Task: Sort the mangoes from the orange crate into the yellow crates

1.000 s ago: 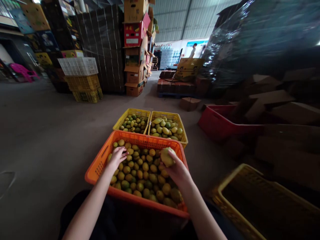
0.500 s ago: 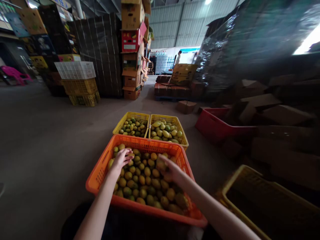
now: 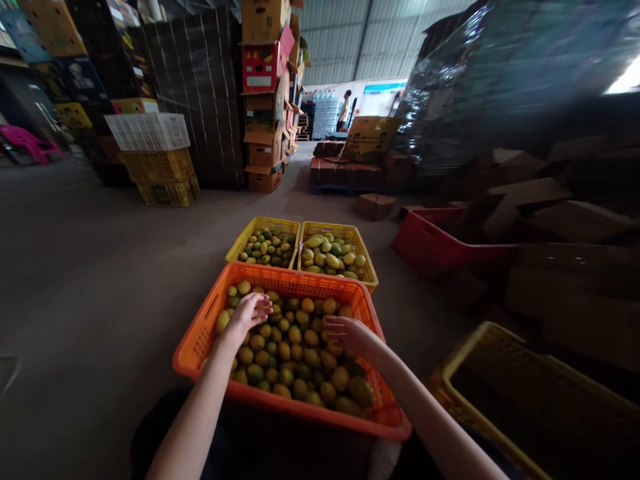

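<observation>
In front of me stands an orange plastic crate point(image 3: 295, 408), filled with yellow and green oval fruit that look like mangoes point(image 3: 295, 335). My left hand point(image 3: 249, 313) is above the fruit in the crate's left half, fingers loosely bent and apart, with nothing visible in it. Over the right half hovers my right hand point(image 3: 353, 337), its fingers stretched toward the middle and no fruit seen in its grip. Beyond the orange crate's far rim are two yellow crates, the left one point(image 3: 240, 239) with smaller fruit and the right one point(image 3: 369, 263) with larger fruit.
An open yellow crate point(image 3: 465, 350) sits close at my right. Behind it are a red crate point(image 3: 425, 243) and a heap of cardboard point(image 3: 575, 223). Box stacks point(image 3: 263, 117) and a pallet point(image 3: 345, 175) stand ahead. A person point(image 3: 345, 110) is far back.
My right hand has let go of a fruit among the others and its fingers have straightened. My left hand has shifted slightly right. The distant person has moved left.
</observation>
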Motion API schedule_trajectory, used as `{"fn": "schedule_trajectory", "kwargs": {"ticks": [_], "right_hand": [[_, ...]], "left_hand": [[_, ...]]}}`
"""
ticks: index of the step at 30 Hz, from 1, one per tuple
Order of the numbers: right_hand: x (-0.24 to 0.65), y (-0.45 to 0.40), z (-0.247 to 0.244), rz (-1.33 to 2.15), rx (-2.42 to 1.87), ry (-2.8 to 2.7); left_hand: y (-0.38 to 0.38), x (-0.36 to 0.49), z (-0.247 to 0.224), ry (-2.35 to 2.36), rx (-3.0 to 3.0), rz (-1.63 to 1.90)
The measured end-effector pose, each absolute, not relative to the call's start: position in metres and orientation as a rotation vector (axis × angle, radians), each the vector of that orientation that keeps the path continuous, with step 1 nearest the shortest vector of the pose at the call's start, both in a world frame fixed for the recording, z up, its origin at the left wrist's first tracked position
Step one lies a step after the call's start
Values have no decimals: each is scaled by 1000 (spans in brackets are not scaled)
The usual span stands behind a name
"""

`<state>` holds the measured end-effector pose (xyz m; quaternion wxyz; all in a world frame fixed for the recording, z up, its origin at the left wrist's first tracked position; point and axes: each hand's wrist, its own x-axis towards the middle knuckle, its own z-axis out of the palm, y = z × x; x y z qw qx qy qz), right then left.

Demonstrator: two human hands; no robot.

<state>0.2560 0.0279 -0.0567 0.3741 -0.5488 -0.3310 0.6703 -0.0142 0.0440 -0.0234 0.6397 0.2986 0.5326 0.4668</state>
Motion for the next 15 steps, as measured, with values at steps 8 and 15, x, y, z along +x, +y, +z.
{"fn": "schedule_trajectory", "kwargs": {"ticks": [8, 15], "right_hand": [[258, -9, -5, 1548, -1259, -934], [261, -30, 6, 1467, -1237, -986]], "left_hand": [[34, 8, -76, 1480, 919, 799], [0, 17, -139, 1624, 857, 504]]}}
